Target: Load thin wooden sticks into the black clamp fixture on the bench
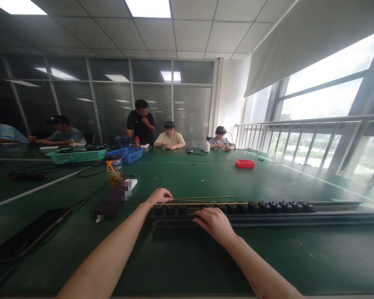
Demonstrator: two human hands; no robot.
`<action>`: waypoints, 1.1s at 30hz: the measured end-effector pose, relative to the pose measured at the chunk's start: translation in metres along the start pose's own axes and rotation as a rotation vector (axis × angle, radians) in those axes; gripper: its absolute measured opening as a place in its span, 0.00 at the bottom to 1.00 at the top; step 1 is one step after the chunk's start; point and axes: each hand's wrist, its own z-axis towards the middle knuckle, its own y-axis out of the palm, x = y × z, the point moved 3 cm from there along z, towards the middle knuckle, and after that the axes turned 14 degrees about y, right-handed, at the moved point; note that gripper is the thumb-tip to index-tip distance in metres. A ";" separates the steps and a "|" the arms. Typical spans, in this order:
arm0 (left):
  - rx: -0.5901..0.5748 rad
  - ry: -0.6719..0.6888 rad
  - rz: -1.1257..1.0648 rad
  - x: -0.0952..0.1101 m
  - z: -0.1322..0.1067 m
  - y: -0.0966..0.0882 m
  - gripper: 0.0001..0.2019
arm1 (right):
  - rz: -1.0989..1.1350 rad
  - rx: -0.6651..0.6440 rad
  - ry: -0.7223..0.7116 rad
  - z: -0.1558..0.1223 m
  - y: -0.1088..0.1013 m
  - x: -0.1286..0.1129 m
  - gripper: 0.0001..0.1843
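Note:
A long black strip [268,211] with a row of several small black blocks lies across the green table [187,253] in front of me. My left hand [160,195] is closed at the strip's left end, pinching the end of a thin brass rod [202,203] that runs along the blocks. A second brass rod [212,197] lies just behind it on the table. My right hand [214,222] rests on the strip's near edge, fingers curled onto the blocks.
A jar with an orange lid [114,168] and a blurred dark object [110,201] stand to the left. A green basket [76,155], a blue basket [126,154] and a red tray [245,163] sit farther back. Several people are at the far side. Windows and a railing [299,133] run along the right.

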 end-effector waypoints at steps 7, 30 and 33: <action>0.058 -0.013 -0.026 -0.008 -0.001 0.007 0.15 | 0.023 -0.012 0.004 -0.001 -0.001 -0.001 0.14; 0.082 -0.049 0.174 -0.010 -0.009 0.001 0.11 | 0.013 -0.018 0.007 -0.002 -0.001 -0.002 0.14; 0.106 -0.073 0.194 -0.008 -0.011 -0.001 0.11 | 0.008 -0.010 0.006 -0.001 -0.002 -0.003 0.15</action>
